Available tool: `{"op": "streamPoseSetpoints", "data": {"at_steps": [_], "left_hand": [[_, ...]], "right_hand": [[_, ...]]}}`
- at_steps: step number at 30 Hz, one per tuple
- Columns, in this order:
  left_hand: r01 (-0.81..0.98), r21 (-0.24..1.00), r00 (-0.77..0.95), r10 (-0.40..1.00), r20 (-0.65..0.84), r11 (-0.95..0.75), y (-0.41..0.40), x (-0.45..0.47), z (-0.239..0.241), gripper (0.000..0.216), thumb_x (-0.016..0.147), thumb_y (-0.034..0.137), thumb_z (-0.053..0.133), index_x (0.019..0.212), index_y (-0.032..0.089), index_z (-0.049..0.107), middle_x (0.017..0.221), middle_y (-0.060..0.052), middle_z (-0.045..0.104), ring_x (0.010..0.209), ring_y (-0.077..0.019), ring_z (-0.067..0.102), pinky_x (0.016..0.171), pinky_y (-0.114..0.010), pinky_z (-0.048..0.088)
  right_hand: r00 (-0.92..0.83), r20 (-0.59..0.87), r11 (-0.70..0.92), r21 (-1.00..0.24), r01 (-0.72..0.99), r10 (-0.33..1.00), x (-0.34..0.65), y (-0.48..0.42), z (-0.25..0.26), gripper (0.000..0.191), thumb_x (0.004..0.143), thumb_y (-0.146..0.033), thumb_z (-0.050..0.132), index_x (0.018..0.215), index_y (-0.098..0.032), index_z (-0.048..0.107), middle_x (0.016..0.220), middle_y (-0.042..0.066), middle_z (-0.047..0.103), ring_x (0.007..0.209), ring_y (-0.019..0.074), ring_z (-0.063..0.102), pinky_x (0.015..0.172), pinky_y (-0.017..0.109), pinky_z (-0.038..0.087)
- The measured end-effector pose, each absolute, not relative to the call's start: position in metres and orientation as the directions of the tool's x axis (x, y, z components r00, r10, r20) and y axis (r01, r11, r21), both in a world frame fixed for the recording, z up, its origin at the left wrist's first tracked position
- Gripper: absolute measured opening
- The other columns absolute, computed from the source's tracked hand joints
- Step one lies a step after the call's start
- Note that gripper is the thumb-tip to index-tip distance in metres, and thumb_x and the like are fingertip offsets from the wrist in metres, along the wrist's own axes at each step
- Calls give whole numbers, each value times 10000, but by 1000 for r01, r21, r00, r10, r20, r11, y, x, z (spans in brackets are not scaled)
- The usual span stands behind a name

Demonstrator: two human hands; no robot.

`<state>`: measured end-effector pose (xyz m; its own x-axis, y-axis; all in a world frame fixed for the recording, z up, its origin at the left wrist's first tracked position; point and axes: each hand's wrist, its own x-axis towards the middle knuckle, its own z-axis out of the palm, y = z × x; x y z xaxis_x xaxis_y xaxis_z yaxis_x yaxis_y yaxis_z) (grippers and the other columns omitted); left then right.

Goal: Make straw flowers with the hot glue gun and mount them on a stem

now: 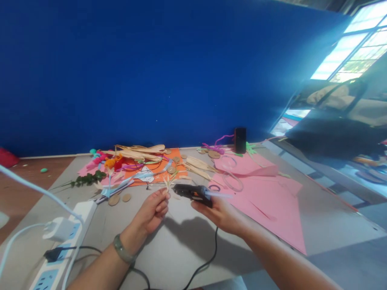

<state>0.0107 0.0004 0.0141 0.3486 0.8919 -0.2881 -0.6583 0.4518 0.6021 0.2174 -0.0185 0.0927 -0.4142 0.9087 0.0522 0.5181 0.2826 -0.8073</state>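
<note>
L hand (154, 211) has thumb + fingers pinched narrow on the base of a small bundle of pale strips (167, 185). Bundle's long axis is approx upright in view; tips fan up & away from the person, twd the blue panel (169, 72), a few splaying L and R. R hand (223, 213) grips a black glue gun (193, 192), fingers wrapped round the handle & partly hidden by it, thumb on the near side. Gun's long axis runs L–R, nearly level, dipping slightly twd R; nozzle pts L at the bundle, just beside it, can't tell if touching. Translucent glue stick (220, 195) juts from the rear, pts R. Black cord (215, 245) shows below R hand, curving down twd the bottom edge. Gun + bundle are both held over the mid part of the grey worktop (238, 257), shadow beneath.

Beyond: orange sheet (174, 153) w/ husk-like strips (140, 153) lying mostly L–R. R side: pink sheets (281, 197), black upright slab (240, 140) behind. L side: green sprig (89, 178), wooden disc (114, 200), white power strip (86, 210) w/ plugs, running diagonally. Bracelet (122, 249) on L wrist.
</note>
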Motion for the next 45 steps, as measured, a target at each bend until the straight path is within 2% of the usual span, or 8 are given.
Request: {"op": "streamPoseSetpoints", "data": {"at_steps": [7, 13, 20, 27, 33, 45], "left_hand": [[-681, 592, 347, 902, -257, 431, -1, 10, 14, 240, 708, 217, 763, 784, 108, 563, 653, 48, 547, 361, 40, 248, 351, -112, 189], [-660, 605, 372, 894, -251, 445, -2, 10, 17, 248, 714, 240, 759, 734, 113, 547, 585, 65, 493, 351, 33, 214, 338, -121, 162], [-657, 620, 367, 900, -235, 429, -1, 9, 16, 264, 707, 274, 765, 714, 107, 561, 632, 44, 520, 364, 36, 214, 338, -111, 171], [-662, 617, 360, 903, -236, 425, -1, 9, 14, 257, 702, 261, 769, 720, 116, 557, 647, 42, 529, 366, 34, 222, 336, -106, 173], [-655, 614, 372, 895, -247, 442, 0, 9, 14, 269, 713, 281, 760, 708, 117, 548, 635, 45, 524, 360, 30, 203, 328, -107, 178], [-653, 616, 362, 896, -257, 440, -1, 9, 16, 273, 693, 278, 770, 714, 115, 552, 614, 48, 512, 361, 30, 218, 347, -115, 176]], "right_hand": [[-438, 56, 314, -778, 544, 897, 214, -12, 86, 339, 885, -470, 487, 930, -162, 622, 630, -15, 469, 587, 123, 428, 537, 222, 382], [-429, 12, 288, -758, 585, 903, 214, -9, 81, 375, 895, -494, 462, 869, -153, 615, 674, -9, 471, 592, 110, 401, 495, 205, 339], [-454, 18, 304, -767, 565, 891, 211, -9, 85, 357, 897, -471, 466, 891, -145, 613, 698, 0, 488, 617, 117, 419, 523, 208, 367], [-460, 55, 335, -761, 555, 886, 210, -10, 86, 353, 898, -456, 479, 1033, -165, 626, 748, 18, 551, 683, 144, 486, 583, 222, 408], [-440, 30, 314, -746, 588, 897, 211, -10, 85, 365, 897, -477, 469, 935, -152, 631, 731, 9, 541, 632, 128, 459, 541, 214, 379], [-427, 50, 333, -710, 620, 903, 213, -11, 85, 382, 899, -500, 453, 886, -159, 625, 678, 0, 522, 587, 123, 432, 504, 213, 346]]}}
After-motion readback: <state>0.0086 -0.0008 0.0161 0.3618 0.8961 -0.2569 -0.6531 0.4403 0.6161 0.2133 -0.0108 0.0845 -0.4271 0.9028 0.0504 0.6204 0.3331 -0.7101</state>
